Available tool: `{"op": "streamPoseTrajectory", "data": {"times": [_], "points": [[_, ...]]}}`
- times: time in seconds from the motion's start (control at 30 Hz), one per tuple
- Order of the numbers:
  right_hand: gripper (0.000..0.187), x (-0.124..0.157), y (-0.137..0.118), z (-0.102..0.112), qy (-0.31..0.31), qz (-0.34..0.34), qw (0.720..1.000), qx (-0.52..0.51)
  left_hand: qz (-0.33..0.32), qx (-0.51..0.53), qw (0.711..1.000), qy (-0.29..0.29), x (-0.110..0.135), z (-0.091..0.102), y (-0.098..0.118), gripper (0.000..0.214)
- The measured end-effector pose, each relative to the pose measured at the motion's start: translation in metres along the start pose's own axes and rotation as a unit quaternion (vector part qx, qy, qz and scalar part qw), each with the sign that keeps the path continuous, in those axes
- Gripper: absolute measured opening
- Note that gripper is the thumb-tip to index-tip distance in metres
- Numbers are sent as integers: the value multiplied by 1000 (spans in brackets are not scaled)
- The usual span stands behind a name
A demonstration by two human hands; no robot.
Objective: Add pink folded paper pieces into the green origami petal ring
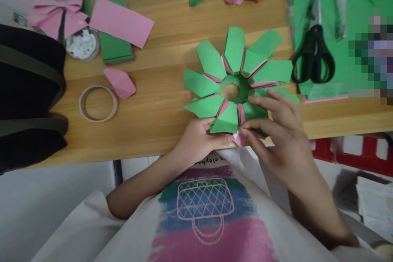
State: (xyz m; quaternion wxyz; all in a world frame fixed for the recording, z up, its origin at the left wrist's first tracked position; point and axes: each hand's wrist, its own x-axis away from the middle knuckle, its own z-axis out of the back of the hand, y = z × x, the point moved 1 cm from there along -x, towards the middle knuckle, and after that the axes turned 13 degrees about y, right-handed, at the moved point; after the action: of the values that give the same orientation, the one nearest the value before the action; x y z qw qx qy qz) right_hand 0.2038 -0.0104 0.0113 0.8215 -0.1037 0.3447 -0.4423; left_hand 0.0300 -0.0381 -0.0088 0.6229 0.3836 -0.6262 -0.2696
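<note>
Left hand (201, 136) and right hand (285, 145) hold the green-and-pink paper ring (243, 86), fingers (258, 124) pinching its near side.

A pale tape roll (97, 120) lies on the wooden counter (159, 90); a black object (27, 94) with olive bands sits left of the roll, a round dish (97, 49) of white bits (81, 45) beyond it, black-handled scissors (316, 32) well to its right.
</note>
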Motion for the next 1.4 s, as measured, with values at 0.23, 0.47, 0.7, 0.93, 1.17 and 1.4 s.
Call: {"op": "streamPoseTrajectory", "data": {"times": [0.23, 0.47, 0.7, 0.93, 1.17, 1.4], "points": [[7, -1, -1, 0, 9, 13, 1000, 16, -7, 12, 1000, -11, 0, 0, 4, 28], [5, -2, -5, 0, 32, 45, 997, 52, -39, -16, 999, 22, 0, -2, 0, 16], [6, 4, -19, 4, 24, 27, 994, 106, -48, 5, 998, 31, -5, -4, -4, 13], [17, 13, -19, 6, 93, 5, 989, 112, -33, 16, 999, 33, -3, -4, -2, 19], [16, 23, -18, -2, 83, 28, 990, 108, 4, 33, 999, 43, -5, -3, -1, 19], [15, 26, -20, -8, 83, 21, 990, 114, 3, 37, 998, 48, -4, -4, 0, 16]]}}
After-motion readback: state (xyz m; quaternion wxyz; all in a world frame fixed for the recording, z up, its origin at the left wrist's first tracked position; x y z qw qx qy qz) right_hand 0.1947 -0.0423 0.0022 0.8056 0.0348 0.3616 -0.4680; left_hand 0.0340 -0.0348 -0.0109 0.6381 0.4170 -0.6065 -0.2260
